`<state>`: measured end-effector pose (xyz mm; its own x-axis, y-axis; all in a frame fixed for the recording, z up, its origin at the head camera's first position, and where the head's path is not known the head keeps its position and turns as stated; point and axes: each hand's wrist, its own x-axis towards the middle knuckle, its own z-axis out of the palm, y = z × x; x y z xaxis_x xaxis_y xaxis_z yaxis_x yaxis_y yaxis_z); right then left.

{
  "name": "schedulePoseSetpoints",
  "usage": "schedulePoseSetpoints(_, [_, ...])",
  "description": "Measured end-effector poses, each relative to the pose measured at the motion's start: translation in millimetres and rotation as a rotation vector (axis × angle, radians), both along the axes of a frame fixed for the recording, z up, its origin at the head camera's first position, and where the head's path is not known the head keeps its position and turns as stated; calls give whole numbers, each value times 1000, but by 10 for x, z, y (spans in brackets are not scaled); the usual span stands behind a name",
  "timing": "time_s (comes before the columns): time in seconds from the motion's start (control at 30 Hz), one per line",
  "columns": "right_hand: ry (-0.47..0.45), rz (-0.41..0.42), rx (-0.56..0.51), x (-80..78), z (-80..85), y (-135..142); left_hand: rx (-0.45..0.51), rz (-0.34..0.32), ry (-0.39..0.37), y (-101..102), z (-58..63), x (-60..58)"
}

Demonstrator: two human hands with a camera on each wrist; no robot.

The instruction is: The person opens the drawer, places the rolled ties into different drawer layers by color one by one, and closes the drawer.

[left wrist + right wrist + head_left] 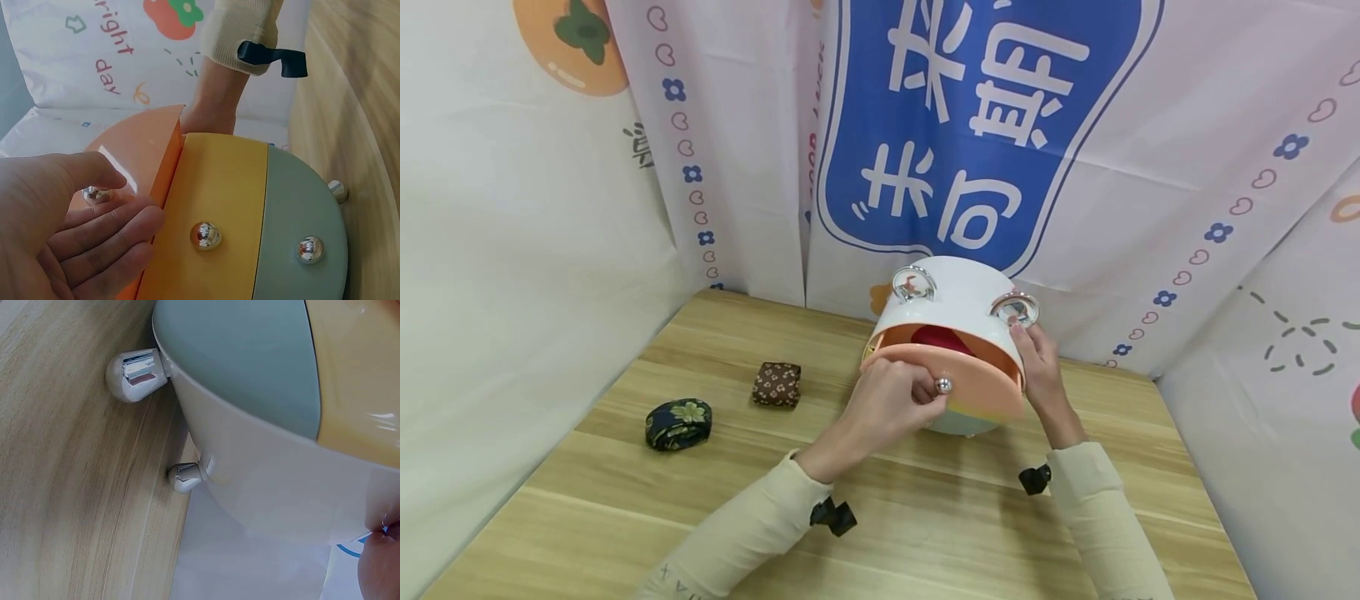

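A rounded white box point(966, 287) stands on short silver feet, with two shiny ring-like eyes on top. Its peach-coloured top drawer point(977, 379) is pulled partway out, and a dark red item point(942, 337) shows inside. My left hand point(895, 404) has thumb and fingers around that drawer's silver knob point(98, 195). Below it, the yellow drawer point(219, 187) and the green drawer point(306, 212) are closed. My right hand point(1040, 367) rests against the box's right side, just under the right silver eye point(1017, 309); most of its fingers are hidden.
Left of the box, a rolled brown patterned tie point(777, 385) and a rolled dark tie with leaf-like flowers point(678, 424) lie on the wooden table point(925, 517). Printed cloth point(760, 167) hangs close behind the box and along both sides.
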<state>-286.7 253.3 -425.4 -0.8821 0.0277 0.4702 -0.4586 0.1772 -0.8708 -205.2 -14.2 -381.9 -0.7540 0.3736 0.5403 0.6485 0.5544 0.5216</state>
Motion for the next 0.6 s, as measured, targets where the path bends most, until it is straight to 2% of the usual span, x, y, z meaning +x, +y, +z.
schedulePoseSetpoints(0.27, [-14, 1, 10, 4, 9, 5, -7, 18, 5, 36, -4, -103])
schedulePoseSetpoints(0.6, [8, 24, 23, -18, -3, 13, 8, 35, -30, 62, 3, -188])
